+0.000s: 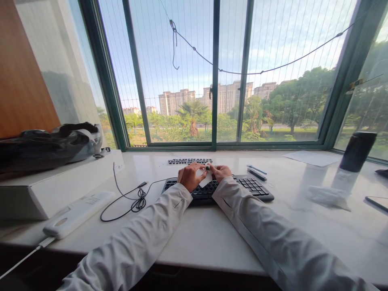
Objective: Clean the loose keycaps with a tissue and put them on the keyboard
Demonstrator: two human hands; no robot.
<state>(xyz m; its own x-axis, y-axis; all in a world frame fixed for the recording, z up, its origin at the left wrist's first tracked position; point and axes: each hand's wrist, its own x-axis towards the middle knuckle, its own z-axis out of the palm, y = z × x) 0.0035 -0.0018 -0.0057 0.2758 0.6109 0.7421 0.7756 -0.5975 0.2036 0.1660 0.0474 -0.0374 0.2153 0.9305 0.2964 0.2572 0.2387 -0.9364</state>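
Observation:
Above the middle of a black keyboard, my two hands meet at the fingertips. They pinch a small dark piece, which looks like a keycap, together with a white tissue that hangs over the keys. My left hand is closed on the tissue, its fingers curled around the upper part. Closed at the small piece is my right hand. Behind the keyboard lie rows of loose black keycaps. My hands and the tissue hide the keyboard's centre.
A coiled black cable lies left of the keyboard, near a white power strip and a white box. To the right are pens, a crumpled plastic bag, paper and a black bottle. A window stands behind.

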